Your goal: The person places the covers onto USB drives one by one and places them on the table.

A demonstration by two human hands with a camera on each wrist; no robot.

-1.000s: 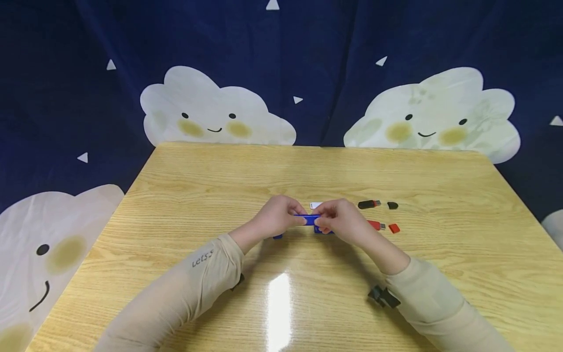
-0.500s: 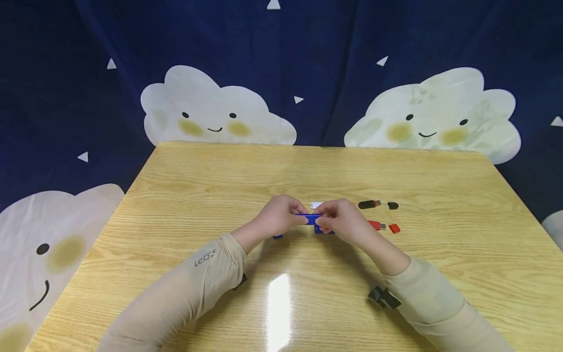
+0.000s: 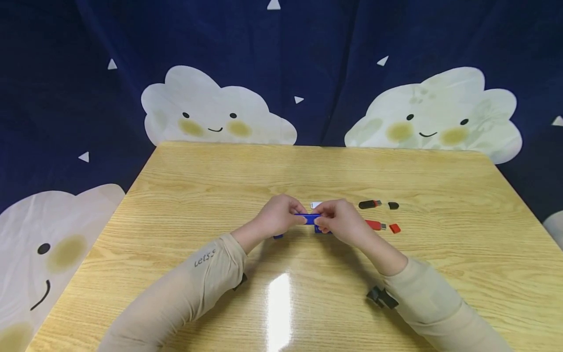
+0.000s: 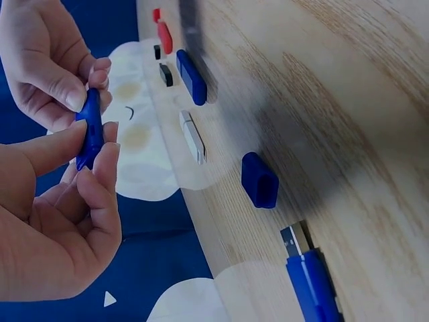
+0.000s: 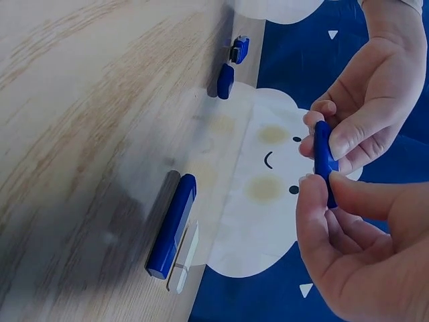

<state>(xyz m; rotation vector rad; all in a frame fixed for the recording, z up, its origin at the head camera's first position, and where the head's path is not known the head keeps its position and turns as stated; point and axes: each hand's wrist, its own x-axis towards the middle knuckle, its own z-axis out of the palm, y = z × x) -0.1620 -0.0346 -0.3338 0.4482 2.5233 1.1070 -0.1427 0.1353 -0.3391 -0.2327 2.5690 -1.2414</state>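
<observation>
A small blue stick [image 3: 311, 219] is held above the table between both hands. The left hand [image 3: 278, 215] pinches its left end with thumb and fingers. At its right end the right hand [image 3: 340, 220] pinches it the same way. In the left wrist view the blue stick [image 4: 91, 127] looks slim, partly covered by fingertips. Beneath the hands lie a blue cap [image 4: 260, 181] and an uncapped blue USB stick [image 4: 311, 285], with its metal plug showing. Another blue stick [image 5: 171, 228] lies beside a white one [image 5: 184, 258].
On the wooden table [image 3: 220, 176], right of the hands, lie a black USB stick [image 3: 367, 204] with its black cap [image 3: 393, 206] and a red USB stick [image 3: 374, 225] with its red cap [image 3: 395, 228]. A dark blue curtain [image 3: 316, 49] with clouds hangs behind.
</observation>
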